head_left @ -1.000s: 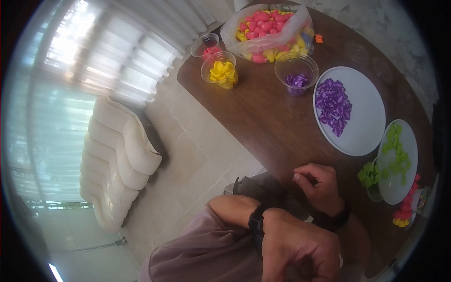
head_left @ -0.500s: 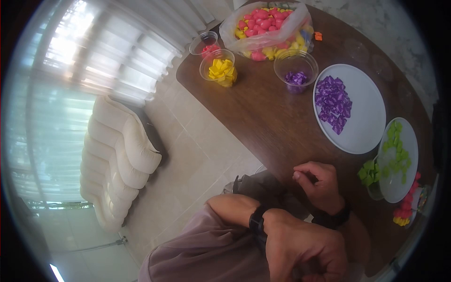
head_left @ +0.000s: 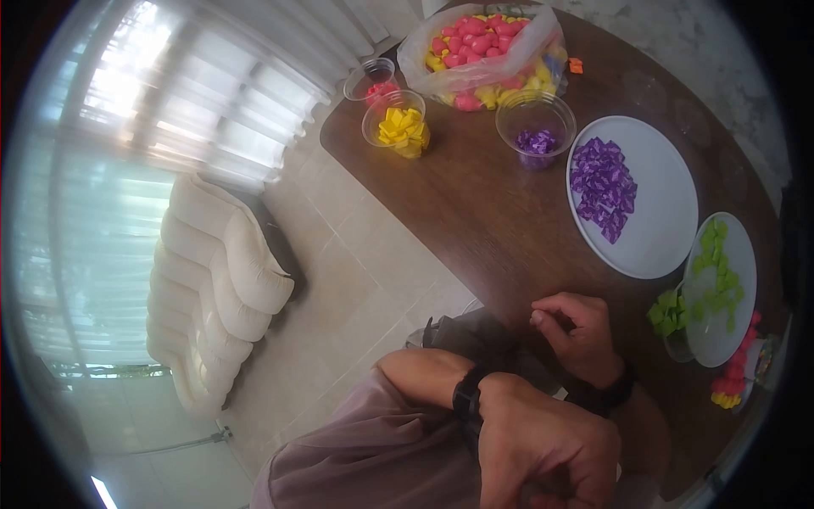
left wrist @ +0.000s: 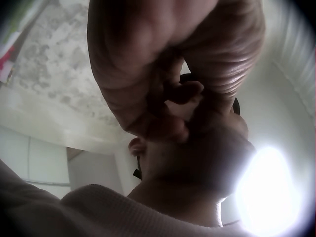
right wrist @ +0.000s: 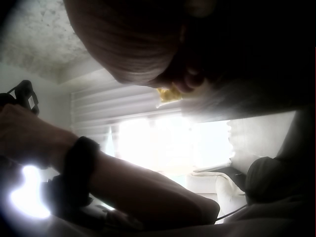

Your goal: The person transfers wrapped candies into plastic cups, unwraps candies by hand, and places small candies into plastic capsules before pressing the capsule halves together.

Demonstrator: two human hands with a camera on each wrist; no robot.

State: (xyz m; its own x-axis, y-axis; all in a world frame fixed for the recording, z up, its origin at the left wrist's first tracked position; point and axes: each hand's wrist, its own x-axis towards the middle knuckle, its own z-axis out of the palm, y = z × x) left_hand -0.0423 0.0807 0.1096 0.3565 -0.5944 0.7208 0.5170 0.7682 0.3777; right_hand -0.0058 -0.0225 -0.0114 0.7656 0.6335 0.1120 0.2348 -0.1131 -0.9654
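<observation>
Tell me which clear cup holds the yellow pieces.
The yellow-filled cup stands between the red-filled cup and the purple-filled cup; neither neighbour has yellow inside.

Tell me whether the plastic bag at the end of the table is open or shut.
Open. The mouth of the plastic bag gapes, and pink pieces and yellow pieces show uncovered inside it.

The head view's lower edge crops the left hand (head_left: 547, 441) (fingertips out of frame); deep shadow obscures the right hand (head_left: 581, 339) in the right wrist view.
</observation>
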